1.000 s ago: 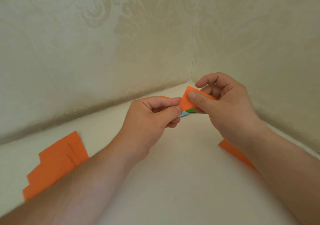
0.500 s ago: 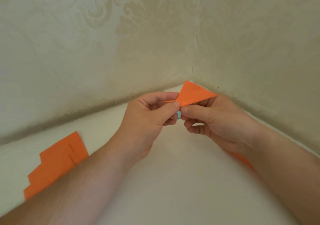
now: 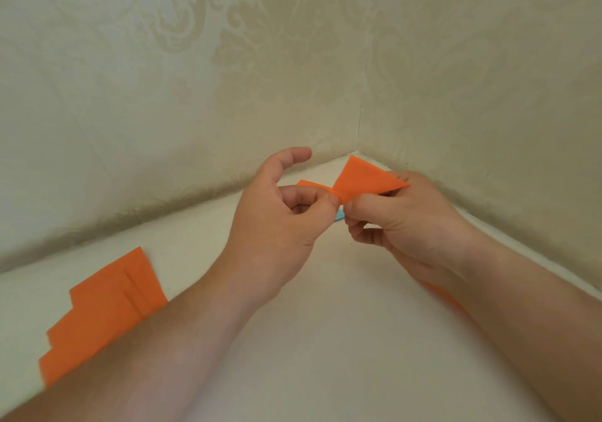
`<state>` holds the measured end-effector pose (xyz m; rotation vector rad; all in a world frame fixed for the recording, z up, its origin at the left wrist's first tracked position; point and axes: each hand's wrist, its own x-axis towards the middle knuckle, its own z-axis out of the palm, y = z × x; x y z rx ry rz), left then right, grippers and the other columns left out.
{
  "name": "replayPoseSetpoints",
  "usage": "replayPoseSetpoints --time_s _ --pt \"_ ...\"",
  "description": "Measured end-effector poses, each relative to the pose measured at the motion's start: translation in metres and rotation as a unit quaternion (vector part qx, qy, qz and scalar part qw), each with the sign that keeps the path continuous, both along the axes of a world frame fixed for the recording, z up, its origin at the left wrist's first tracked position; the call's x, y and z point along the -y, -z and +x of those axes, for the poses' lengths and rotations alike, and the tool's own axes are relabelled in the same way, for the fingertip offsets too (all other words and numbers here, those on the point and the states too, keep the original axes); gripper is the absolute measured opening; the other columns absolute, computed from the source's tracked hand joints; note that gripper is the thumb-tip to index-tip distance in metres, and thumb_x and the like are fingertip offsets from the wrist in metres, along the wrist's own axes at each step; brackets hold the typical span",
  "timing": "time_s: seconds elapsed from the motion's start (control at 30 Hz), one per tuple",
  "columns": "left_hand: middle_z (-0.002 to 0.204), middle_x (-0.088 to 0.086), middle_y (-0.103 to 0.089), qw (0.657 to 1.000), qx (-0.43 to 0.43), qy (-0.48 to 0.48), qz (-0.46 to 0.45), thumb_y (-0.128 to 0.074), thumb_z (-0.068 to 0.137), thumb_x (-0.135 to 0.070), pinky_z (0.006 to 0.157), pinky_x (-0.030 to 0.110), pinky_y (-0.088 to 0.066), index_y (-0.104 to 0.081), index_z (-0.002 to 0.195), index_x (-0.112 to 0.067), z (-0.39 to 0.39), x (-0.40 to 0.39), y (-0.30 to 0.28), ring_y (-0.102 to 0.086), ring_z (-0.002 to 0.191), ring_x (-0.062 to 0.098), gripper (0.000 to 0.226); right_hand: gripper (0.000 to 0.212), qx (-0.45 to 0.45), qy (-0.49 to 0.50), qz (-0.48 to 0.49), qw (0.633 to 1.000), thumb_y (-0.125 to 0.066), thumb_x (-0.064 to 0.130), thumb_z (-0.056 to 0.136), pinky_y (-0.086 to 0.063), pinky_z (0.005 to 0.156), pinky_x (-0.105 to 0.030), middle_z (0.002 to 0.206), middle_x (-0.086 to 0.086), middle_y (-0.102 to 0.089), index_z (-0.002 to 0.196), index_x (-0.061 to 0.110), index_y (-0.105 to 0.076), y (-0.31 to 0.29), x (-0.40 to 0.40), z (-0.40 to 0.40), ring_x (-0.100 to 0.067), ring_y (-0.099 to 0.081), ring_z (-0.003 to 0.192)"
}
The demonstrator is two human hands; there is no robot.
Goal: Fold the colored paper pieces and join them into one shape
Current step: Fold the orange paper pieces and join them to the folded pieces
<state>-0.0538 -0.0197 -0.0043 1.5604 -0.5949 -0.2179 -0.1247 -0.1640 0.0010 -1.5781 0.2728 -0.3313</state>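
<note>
Both hands pinch the orange paper (image 3: 365, 179) above the worktop (image 3: 325, 324): left hand (image 3: 283, 226), index lifted, and right hand (image 3: 400, 223) fingers clamped. Uneven pressure risks a crooked crease or tear.

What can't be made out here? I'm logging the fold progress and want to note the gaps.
- Orange paper piece, head view: its middle lies under the pinching left hand and right hand, so the fold there is hidden.
- Blue paper: only a sliver shows between the hands; shape unknown.
- Orange strip: mostly under the right forearm.
- Orange stack: its near end is covered by the left forearm.
</note>
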Motion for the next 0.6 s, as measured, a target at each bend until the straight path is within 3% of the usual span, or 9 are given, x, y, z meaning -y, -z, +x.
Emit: replayPoseSetpoints --time_s 0.1,0.2,0.3,0.47,0.53,0.6 --pt "0.082 0.0 -0.078 1.0 0.001 -0.025 0.002 -0.071 0.091 -0.007 0.083 0.035 -0.059 -0.048 0.133 -0.034 0.005 -0.003 -0.003 -0.073 0.082 0.029 0.055 0.024 0.021 0.042 0.023 0.999 -0.061 -0.009 0.081 -0.05 0.057 -0.029 0.061 -0.007 -0.055 0.065 0.009 -0.065 -0.001 0.008 0.002 -0.017 -0.05 0.057" --pt "0.082 0.005 -0.078 0.999 0.008 -0.038 -0.003 -0.07 0.09 -0.005 0.091 0.048 -0.058 -0.049 0.133 -0.032 0.01 -0.006 -0.006 -0.07 0.075 0.018 0.054 0.024 0.037 0.063 0.04 0.997 -0.063 -0.009 0.081 -0.049 0.055 -0.027 0.06 -0.006 -0.057 0.066 0.009 -0.065 -0.005 0.017 0.002 -0.017 -0.051 0.055" --pt "0.082 0.007 -0.077 0.999 0.01 -0.051 0.002 -0.07 0.091 -0.005 0.093 0.048 -0.057 -0.05 0.131 -0.032 0.011 -0.007 -0.007 -0.07 0.073 0.017 0.053 0.028 0.042 0.07 0.041 0.996 -0.063 -0.008 0.083 -0.049 0.055 -0.027 0.06 -0.006 -0.058 0.062 0.012 -0.065 -0.006 0.022 0.001 -0.017 -0.052 0.055" --pt "0.071 -0.002 -0.074 0.995 -0.006 -0.097 -0.005 -0.068 0.09 -0.006 0.097 0.052 -0.057 -0.055 0.126 -0.031 0.021 -0.011 -0.008 -0.069 0.068 0.012 0.046 0.027 0.046 0.119 0.061 0.99 -0.061 -0.004 0.083 -0.049 0.06 -0.031 0.062 -0.006 -0.058 0.062 0.013 -0.062 -0.009 0.038 0.0 -0.019 -0.051 0.058" --pt "0.066 -0.005 -0.07 0.994 -0.033 -0.104 -0.014 -0.069 0.089 -0.005 0.096 0.05 -0.058 -0.057 0.118 -0.03 0.024 -0.011 -0.009 -0.067 0.062 0.012 0.041 0.026 0.063 0.16 0.021 0.985 -0.063 -0.002 0.084 -0.049 0.065 -0.034 0.065 -0.004 -0.061 0.066 0.016 -0.064 -0.006 0.04 0.001 -0.019 -0.055 0.061" --pt "0.061 -0.003 -0.064 0.994 -0.073 -0.078 -0.014 -0.069 0.088 0.0 0.086 0.044 -0.06 -0.059 0.106 -0.024 0.023 -0.01 -0.007 -0.062 0.058 0.014 0.031 0.025 0.105 0.189 -0.139 0.967 -0.068 0.003 0.082 -0.049 0.069 -0.029 0.079 0.004 -0.066 0.076 0.027 -0.068 -0.002 0.035 0.0 -0.017 -0.061 0.072"
